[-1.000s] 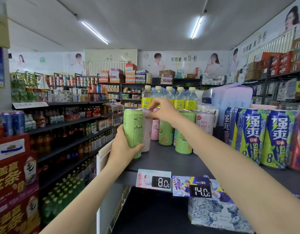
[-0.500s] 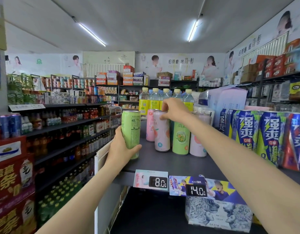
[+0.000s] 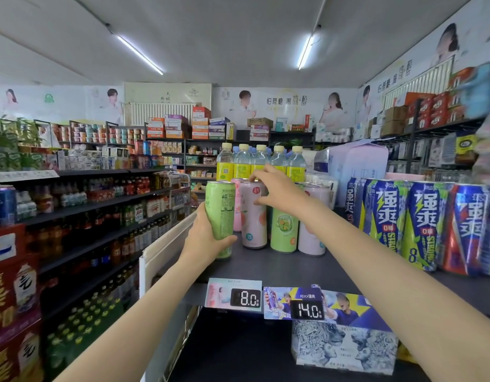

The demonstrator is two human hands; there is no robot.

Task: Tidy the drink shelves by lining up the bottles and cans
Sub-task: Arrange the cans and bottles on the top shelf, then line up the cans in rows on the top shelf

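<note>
The left hand (image 3: pixel 203 238) grips a green can (image 3: pixel 220 216) at the shelf (image 3: pixel 279 267) edge. The right hand (image 3: pixel 276 193) pinches a pink can (image 3: pixel 253 219), likely aligning it; setting the green one into the row seems next.

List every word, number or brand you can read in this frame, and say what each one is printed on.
"8.0": left price tag on the shelf edge.
"14.0" and "RIO": right price tag.
"RIO": top of the green can in the left hand.
"强爽", "0", "8", "STRONG": blue cans.
"怕蔗糖 喝简醇": back wall banner.
Pink can fine print, bottle labels and distant goods: too blurred.
</note>
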